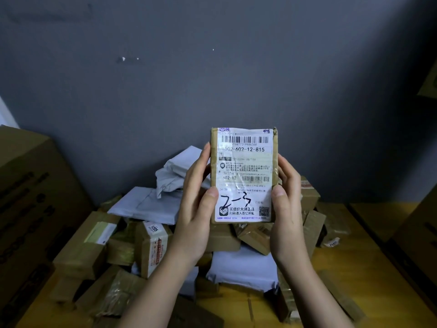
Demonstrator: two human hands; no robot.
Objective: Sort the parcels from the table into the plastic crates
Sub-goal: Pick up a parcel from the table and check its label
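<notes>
Fingers: both sets curl round the long edges of one small cardboard parcel (244,175); left hand (194,210) has its thumb on the lower left of the label, right hand (285,210) has its thumb on the lower right edge. Neither hand is slack.
Parcel position: held upright in the air above the heap, label toward the camera, clear of the table (369,263).
Label: printed shipping label (244,162) with barcode, "502-602-12-815", "602-12", and a handwritten "2-3" in black marker.
Step in hand: reading the label to decide the destination, by my judgement; placing not yet begun.
Next move calls for: matching the marked code to a crate, then carrying the parcel out of the present view.
Heap: brown taped boxes, one marked "1205" (154,245), and grey mailer bags (151,204) piled on the table; most of the sort remains.
Containers: no plastic crates in view, contents cannot be told. Large carton (28,192) at left, closed side only.
</notes>
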